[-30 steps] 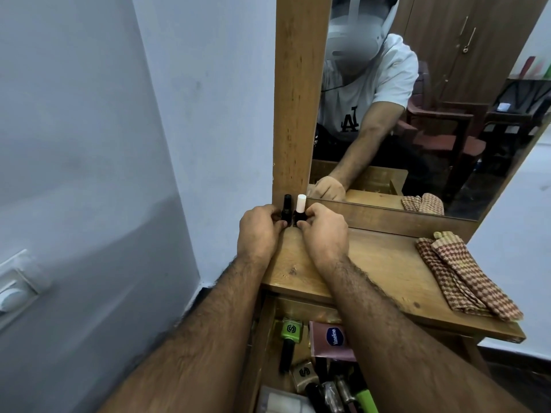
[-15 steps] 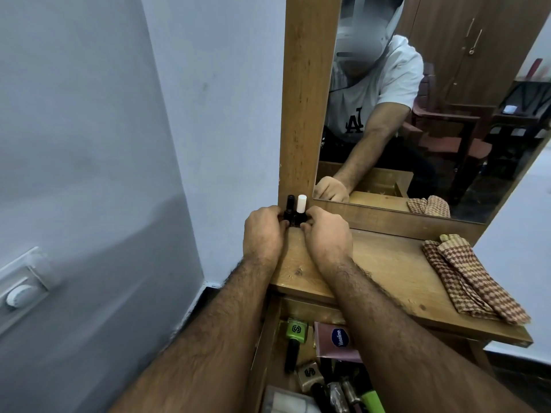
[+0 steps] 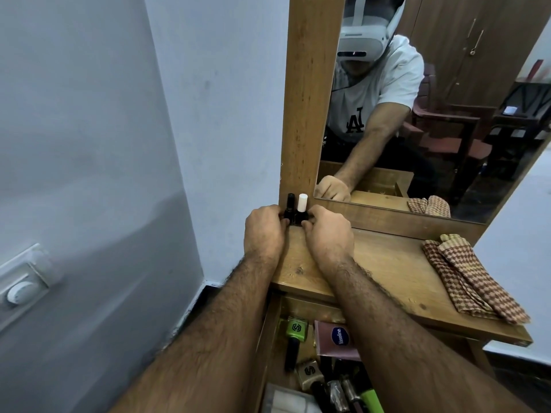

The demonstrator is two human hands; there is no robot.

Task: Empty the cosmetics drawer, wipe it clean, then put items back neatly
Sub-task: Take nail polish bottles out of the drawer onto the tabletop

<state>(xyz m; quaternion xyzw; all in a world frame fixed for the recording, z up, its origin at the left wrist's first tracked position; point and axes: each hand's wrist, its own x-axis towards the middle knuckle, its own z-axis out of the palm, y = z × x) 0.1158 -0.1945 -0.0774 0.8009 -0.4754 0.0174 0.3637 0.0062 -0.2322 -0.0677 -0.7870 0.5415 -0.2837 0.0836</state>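
Two small bottles stand upright at the back left corner of the wooden dressing table (image 3: 384, 263), against the mirror frame. My left hand (image 3: 264, 231) pinches the black-capped bottle (image 3: 289, 207). Right beside it, the white-capped bottle (image 3: 302, 207) is pinched by my right hand (image 3: 326, 234). The bottles touch each other. Below the tabletop the drawer (image 3: 268, 338) is pulled open and holds several cosmetics: a green-labelled bottle (image 3: 295, 330), a pink Vaseline packet (image 3: 337, 338), a gold-capped bottle (image 3: 308, 372) and dark tubes. My forearms hide part of the drawer.
A folded red-and-beige checked cloth (image 3: 474, 278) lies at the right end of the tabletop. The mirror (image 3: 432, 114) stands behind the table in a wooden frame (image 3: 310, 99). A white wall (image 3: 119, 144) with a switch plate (image 3: 24, 281) closes the left side.
Both hands stayed at the two bottles and pressed them closer together. The view has tilted slightly upward.
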